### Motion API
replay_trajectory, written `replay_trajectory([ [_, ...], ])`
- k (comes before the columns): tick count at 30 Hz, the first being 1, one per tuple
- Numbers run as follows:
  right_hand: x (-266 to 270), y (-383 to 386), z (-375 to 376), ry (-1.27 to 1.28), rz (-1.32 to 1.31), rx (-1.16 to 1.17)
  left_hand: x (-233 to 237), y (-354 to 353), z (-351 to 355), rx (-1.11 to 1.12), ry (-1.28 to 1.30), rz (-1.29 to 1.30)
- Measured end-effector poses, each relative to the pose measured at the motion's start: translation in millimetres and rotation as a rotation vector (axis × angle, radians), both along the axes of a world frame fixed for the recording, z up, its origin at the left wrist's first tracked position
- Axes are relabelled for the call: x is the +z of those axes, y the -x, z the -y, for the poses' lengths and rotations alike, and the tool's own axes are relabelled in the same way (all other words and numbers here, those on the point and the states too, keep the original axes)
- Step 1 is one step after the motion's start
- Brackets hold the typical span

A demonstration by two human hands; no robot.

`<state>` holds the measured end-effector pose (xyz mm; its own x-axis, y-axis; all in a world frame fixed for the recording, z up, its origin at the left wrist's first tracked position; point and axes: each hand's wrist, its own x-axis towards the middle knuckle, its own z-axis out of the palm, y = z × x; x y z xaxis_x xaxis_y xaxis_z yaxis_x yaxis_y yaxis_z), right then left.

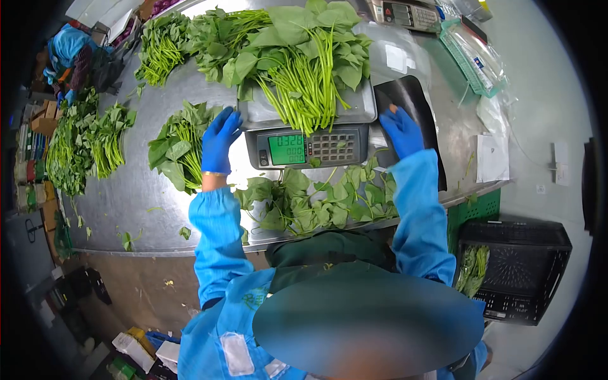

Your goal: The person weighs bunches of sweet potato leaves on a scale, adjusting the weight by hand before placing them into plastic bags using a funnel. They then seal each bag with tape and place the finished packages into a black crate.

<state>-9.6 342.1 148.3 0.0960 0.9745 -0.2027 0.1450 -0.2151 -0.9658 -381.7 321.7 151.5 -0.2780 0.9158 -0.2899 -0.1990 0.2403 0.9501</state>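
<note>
A digital scale [306, 146] with a green lit display stands on the metal table, and a bunch of leafy green stems [304, 95] lies on its tray [253, 114]. My left hand [220, 140], in a blue glove, is at the scale's left side, beside a smaller bunch of greens [182, 149]. Its fingers are loosely bent and nothing shows in them. On the other side, my right hand [403, 133], also gloved, hovers by the scale's right edge over a black sheet [415, 101]. A fingertip shows bare there, and the fingers hold nothing visible.
Loose leaves [316, 199] lie along the front of the metal table [145, 218]. More bunches of greens [85, 142] are at the left, near a co-worker [69, 54] in blue. A black crate [519, 266] stands at right; a second device [408, 16] is at the back.
</note>
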Motion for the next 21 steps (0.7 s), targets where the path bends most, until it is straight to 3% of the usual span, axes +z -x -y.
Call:
replay_trajectory([
  [1,3.0,8.4,-16.8,0.028,-0.024,0.039,-3.8,-4.8,-12.8,-0.037,-0.031,0.142],
  [5,-11.2,42.9,-88.3,0.236,-0.157,0.119,-3.8,-34.0,-56.9,-0.102,0.085,0.152],
  [7,-45.1,58.0,-120.5,0.395,0.084,0.382,-19.9,-46.8,-77.8,-0.062,0.166,0.077],
  [8,-71.4,72.9,-122.5,0.196,-0.043,0.278,-2.7,-62.9,-78.8,-0.138,-0.022,0.033],
  [10,-50.5,98.8,-119.3,0.162,0.033,0.314,-6.4,-91.3,-89.1,-0.187,-0.12,0.31],
  [12,-58.0,108.4,-124.9,0.051,0.026,0.386,-25.3,-111.0,-102.9,-0.19,-0.233,0.149],
  [14,-30.1,109.7,-118.4,0.143,0.022,0.439,-11.3,-120.0,-103.6,-0.154,-0.076,0.44],
  [17,-19.0,108.1,-100.3,0.066,-0.384,0.383,1.1,-139.4,-88.8,-0.071,-0.093,0.536],
  [18,-16.4,101.2,-92.3,0.148,-0.444,0.368,-3.5,-143.6,-86.0,-0.085,-0.095,0.575],
  [21,-4.0,82.0,-57.2,0.064,-0.641,0.411,3.2,-169.8,-66.9,-0.074,-0.115,0.46],
])
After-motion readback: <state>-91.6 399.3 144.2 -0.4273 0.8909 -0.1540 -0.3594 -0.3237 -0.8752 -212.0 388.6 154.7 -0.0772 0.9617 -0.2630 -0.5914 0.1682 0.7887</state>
